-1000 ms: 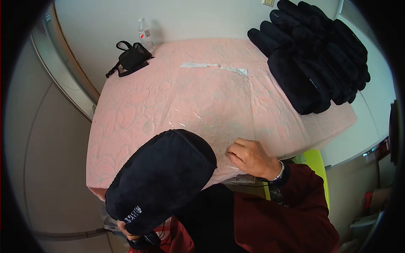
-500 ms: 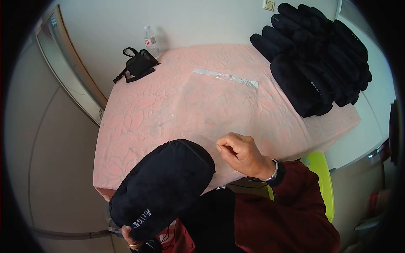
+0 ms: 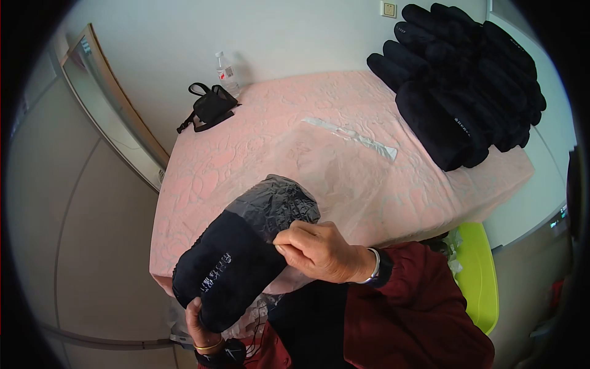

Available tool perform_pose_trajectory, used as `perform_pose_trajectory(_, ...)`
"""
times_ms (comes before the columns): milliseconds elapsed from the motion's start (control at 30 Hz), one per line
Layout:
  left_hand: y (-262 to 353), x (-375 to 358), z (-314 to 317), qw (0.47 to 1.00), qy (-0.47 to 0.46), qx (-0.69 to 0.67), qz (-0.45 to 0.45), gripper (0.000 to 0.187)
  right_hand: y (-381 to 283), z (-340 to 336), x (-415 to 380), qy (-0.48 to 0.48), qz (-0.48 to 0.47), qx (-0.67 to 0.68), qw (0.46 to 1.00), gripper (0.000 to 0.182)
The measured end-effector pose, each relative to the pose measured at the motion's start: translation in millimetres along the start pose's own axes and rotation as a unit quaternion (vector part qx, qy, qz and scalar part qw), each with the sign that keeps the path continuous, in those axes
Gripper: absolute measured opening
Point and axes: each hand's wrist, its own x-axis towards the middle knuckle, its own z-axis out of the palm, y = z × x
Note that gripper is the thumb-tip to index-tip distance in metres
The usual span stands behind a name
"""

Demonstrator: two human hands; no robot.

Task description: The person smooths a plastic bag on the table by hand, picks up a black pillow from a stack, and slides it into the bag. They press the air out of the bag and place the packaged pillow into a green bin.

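A black plush pillow (image 3: 230, 261) with white lettering lies slanted over the near left edge of the table. My left hand (image 3: 201, 326) is closed on its lower end, the thumb on top and the other fingers hidden beneath. The far end of the pillow is inside a clear plastic bag (image 3: 332, 166), whose film looks grey and wrinkled over the black cloth. With fingers pinched at the bag's edge, my right hand (image 3: 319, 251) is beside the pillow's right side. The bag's remaining length lies flat on the pink cloth, ending in a white strip (image 3: 353, 136).
Many similar black pillows (image 3: 455, 80) are piled at the back right of the pink-covered table (image 3: 196, 184). A black strapped pouch (image 3: 212, 106) and a water bottle (image 3: 227, 74) stand at the back left. Below on the right is a lime-green bin (image 3: 479, 277) containing clear plastic.
The pillow's far end has gone into the plastic bag. My right hand has moved down and left to the pillow's side, and the bag's white strip appears shifted right and lower.
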Motion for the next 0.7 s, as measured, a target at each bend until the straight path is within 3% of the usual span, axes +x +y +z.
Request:
perform_pose_trajectory(267, -10, 32, 53, 0.993, -0.087, -0.009, -0.082, 0.043, -20, 19, 5, 0.017, -0.040, 0.092, 0.995, 0.018)
perform_pose_trajectory(367, -24, 47, 70, 0.978, -0.121, -0.013, -0.172, 0.047, -24, 28, 0, 0.005, -0.049, 0.113, 0.992, 0.018)
perform_pose_trajectory(533, -38, 53, 97, 0.961, -0.194, 0.097, -0.169, 0.041, -23, 40, -9, -0.022, -0.046, 0.124, 0.991, 0.013)
perform_pose_trajectory(633, -58, 82, 62, 0.904, -0.241, -0.060, -0.347, 0.041, -20, 40, -7, -0.022, -0.039, 0.139, 0.989, 0.014)
perform_pose_trajectory(667, -67, 81, 53, 0.903, -0.239, -0.060, -0.351, 0.041, -19, 40, -7, -0.026, -0.047, 0.153, 0.987, 0.015)
perform_pose_trajectory(700, -74, 79, 46, 0.933, -0.292, 0.140, -0.158, 0.041, -18, 41, -6, -0.031, -0.056, 0.167, 0.984, 0.016)
